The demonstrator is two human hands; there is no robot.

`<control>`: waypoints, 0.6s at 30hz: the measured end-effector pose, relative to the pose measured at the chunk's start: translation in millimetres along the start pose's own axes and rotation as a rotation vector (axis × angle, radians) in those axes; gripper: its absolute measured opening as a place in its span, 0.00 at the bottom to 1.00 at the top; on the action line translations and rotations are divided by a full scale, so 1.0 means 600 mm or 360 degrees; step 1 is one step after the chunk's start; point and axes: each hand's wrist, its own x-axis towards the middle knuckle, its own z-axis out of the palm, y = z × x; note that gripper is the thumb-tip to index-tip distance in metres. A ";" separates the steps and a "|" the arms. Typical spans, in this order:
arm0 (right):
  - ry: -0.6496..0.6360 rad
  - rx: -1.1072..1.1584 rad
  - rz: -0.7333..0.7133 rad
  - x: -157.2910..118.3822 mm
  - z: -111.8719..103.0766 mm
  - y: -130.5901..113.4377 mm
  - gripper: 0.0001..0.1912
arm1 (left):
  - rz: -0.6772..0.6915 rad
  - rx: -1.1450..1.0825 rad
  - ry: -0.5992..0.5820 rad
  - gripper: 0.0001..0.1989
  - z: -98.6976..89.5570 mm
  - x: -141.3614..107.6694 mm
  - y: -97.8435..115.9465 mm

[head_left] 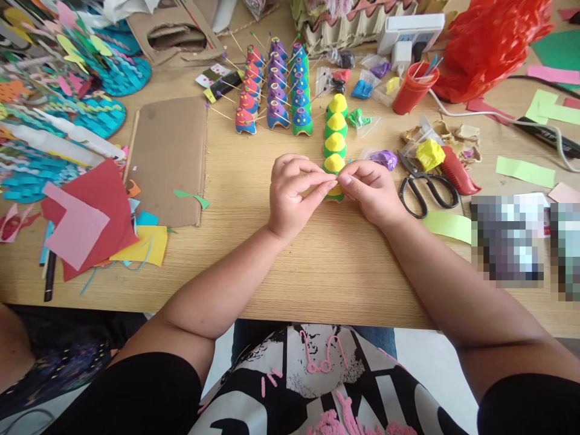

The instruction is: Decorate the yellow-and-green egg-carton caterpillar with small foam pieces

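While three adorned strips (277, 90) stood left of the yellow-green strip (336, 143), coloured but seemingly unadorned, your left hand (293, 188) and right hand (373, 188) pinched an unidentifiable tiny piece (336, 177) at its near end.

Setting: craft workspace; home or classroom, cannot tell. Evidence: wood-grain table (244, 284); cut red paper (97, 208) toward near-left corner; black-handled scissors (414, 173) right of centre; egg carton (353, 29) toward far edge; green-and-yellow humped model (336, 144) mid-table.
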 end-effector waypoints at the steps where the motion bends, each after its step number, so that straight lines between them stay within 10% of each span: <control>1: 0.0000 -0.0006 0.0000 0.000 0.000 0.000 0.25 | -0.0027 0.0000 -0.0018 0.08 0.000 0.000 0.000; 18: 0.0072 0.0048 0.0014 0.002 -0.001 0.007 0.25 | -0.0045 0.0068 -0.0159 0.12 -0.004 -0.002 0.000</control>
